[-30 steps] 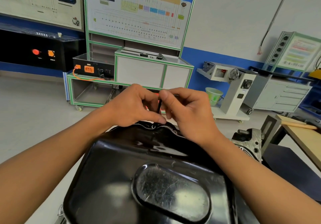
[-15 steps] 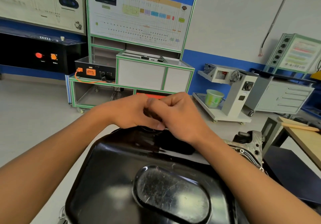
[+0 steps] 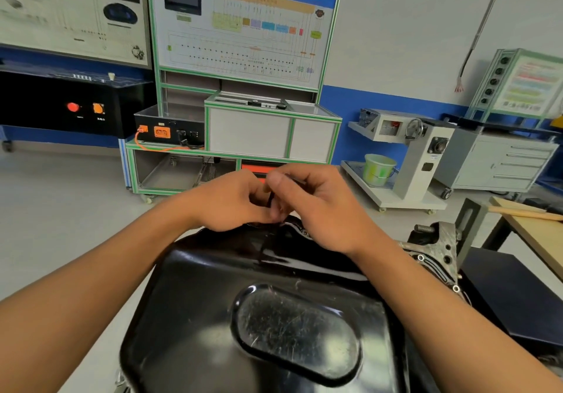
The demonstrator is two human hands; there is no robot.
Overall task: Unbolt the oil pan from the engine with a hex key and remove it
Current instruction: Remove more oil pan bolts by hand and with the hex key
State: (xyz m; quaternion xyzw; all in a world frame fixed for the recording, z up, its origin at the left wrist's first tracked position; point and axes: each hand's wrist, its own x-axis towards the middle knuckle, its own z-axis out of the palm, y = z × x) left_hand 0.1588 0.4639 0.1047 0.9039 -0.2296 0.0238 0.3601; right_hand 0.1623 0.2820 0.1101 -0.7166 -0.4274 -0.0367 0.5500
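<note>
Grip: left hand [image 3: 231, 203] and right hand [image 3: 316, 209] meet at the far edge of the oil pan [image 3: 274, 270], fingers of both curled round a thin dark hex key [image 3: 270, 199] — clamped on it, not apart.
Hex key: stands nearly upright between the 2 hands; its lower end is hidden behind the fingers, down at the pan's far flange.
Oil pan: black and glossy, seated on the engine [image 3: 435, 249] and filling the near view, with the grey block showing at its right side.
Step in hand: most likely turning out 1 bolt on the far flange; the pan is not yet lifted.
Bolts left: cannot tell — most of the flange is out of sight.
Next move: calls for the key held square in the bolt's socket, short turns with a fresh hold between them, then the next bolt along.
Nearby: a wooden counter [image 3: 536, 231] at right, well apart from the hands.
</note>
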